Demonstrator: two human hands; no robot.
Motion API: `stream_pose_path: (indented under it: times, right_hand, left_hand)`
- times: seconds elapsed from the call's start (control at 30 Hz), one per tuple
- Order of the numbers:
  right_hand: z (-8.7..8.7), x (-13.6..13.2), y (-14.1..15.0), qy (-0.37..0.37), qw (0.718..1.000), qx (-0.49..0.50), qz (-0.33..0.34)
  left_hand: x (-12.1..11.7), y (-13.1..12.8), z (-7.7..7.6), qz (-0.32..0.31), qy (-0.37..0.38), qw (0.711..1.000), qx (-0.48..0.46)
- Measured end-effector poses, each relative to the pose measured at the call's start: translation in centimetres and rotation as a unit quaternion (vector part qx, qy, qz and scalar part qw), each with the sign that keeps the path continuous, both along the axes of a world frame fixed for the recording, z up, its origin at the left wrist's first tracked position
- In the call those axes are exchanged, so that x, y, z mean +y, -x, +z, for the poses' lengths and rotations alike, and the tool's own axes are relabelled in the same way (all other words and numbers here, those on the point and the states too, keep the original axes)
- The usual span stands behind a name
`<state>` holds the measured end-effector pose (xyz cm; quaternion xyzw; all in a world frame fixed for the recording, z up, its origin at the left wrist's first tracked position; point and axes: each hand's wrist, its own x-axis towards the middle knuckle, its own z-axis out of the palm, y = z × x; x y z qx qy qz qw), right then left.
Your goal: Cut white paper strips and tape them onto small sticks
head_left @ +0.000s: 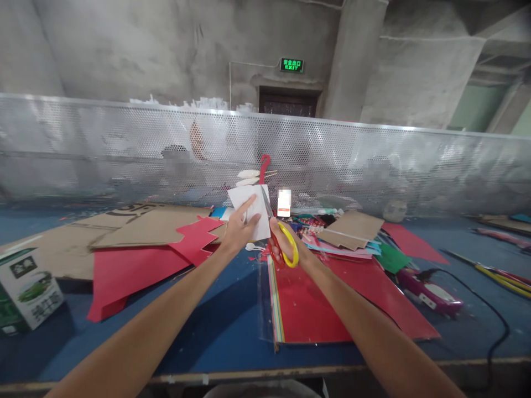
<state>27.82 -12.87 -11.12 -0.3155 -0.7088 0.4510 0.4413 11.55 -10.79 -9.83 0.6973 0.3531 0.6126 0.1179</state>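
Observation:
My left hand [239,226] is closed on a white sheet of paper [253,205], holding it up above the blue table [215,326]. My right hand [290,243] grips scissors [281,243] with red and yellow handles. Their blades point up along the paper's right edge. Below my hands lies a stack of coloured paper sheets [307,304] with a red sheet on top, in a clear sleeve.
Red paper [133,271] and cardboard pieces [136,226] lie on the left, with a printed carton [29,287] at the left edge. On the right are a cardboard piece [352,228], coloured scraps, a purple glue gun [431,292] with a black cable, and a perforated metal screen [373,160] behind.

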Motion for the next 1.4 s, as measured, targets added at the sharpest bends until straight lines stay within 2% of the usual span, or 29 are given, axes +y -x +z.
stream_pose_path:
  times: [0.4,0.67,0.77,0.87,0.93,0.97,1.07,1.1,1.17,1.23,1.33,1.4]
  right_hand:
    - [0.0,0.6,-0.1,0.006,1.000,0.021,-0.004]
    - [0.3,1.0,-0.7,0.010,0.999,0.027,-0.041]
    - [0.9,1.2,-1.4,0.001,0.999,0.028,-0.044]
    - [1.6,1.7,-2.8,-0.022,0.995,-0.041,-0.089]
    - [2.1,2.2,-4.1,-0.064,0.976,-0.149,-0.145]
    - [2.3,2.6,-4.9,-0.097,0.954,-0.217,-0.185]
    - [2.6,3.8,-7.6,-0.124,0.927,-0.281,-0.216]
    - [2.5,4.2,-8.5,-0.147,0.891,-0.358,-0.238]
    - [2.3,4.9,-10.3,-0.145,0.822,-0.498,-0.234]
    - [2.1,5.3,-12.0,-0.113,0.783,-0.578,-0.202]
    - [2.1,5.4,-13.9,-0.069,0.754,-0.632,-0.163]
    - [2.1,5.4,-14.7,-0.060,0.746,-0.642,-0.168]
  left_hand:
    - [-0.1,0.0,0.1,-0.016,0.008,1.000,0.020]
    - [0.5,0.6,0.0,-0.022,0.010,0.999,0.025]
    - [1.1,1.8,0.6,0.013,0.037,0.999,0.022]
    - [2.0,4.2,1.2,0.126,0.081,0.985,0.081]
    - [2.7,6.2,1.3,0.208,0.098,0.956,0.179]
    - [3.0,7.2,1.3,0.238,0.114,0.936,0.235]
    - [3.5,9.8,0.8,0.277,0.199,0.869,0.358]
    - [3.5,10.5,0.6,0.287,0.228,0.848,0.382]
    - [3.5,11.6,0.2,0.301,0.263,0.817,0.415]
    - [3.3,12.3,-0.2,0.317,0.265,0.800,0.435]
    - [2.8,12.4,-0.2,0.378,0.214,0.784,0.444]
    - [2.6,11.7,0.2,0.378,0.157,0.793,0.452]
